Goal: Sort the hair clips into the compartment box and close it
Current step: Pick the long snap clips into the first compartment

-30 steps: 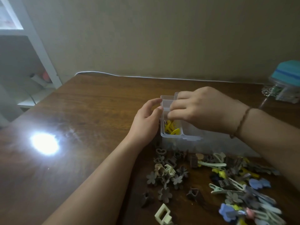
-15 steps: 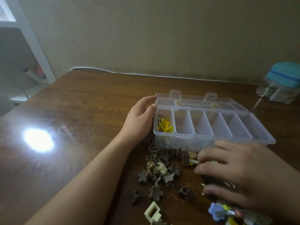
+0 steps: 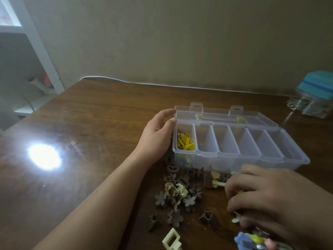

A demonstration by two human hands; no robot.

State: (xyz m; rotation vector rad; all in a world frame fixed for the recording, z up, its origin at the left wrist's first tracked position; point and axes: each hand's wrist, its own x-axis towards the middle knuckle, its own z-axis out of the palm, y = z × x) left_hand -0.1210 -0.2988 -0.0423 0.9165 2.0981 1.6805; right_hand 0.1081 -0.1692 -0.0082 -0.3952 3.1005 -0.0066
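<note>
The clear compartment box point(image 3: 240, 156) lies open on the wooden table, its lid point(image 3: 225, 115) folded back. Yellow hair clips point(image 3: 185, 143) fill its leftmost compartment; the other compartments look empty. My left hand point(image 3: 156, 139) grips the box's left end, fingers on the lid corner and thumb on the rim. In front of the box lies a pile of brown and beige flower clips point(image 3: 178, 194). My right hand point(image 3: 270, 195) rests curled over the pile's right part, a bit of yellow clip point(image 3: 239, 191) showing under its fingertips; whether that clip is gripped is unclear.
A cream square clip point(image 3: 171, 239) and blue and pink clips point(image 3: 245, 240) lie near the bottom edge. A container with a teal lid point(image 3: 317, 92) stands at the far right. A white cable point(image 3: 162, 85) runs along the table's back edge. A white shelf point(image 3: 42, 55) stands at the left.
My right hand left the first compartment, came down to the clip pile and curled its fingers onto it. The left hand kept its hold on the box's left end.
</note>
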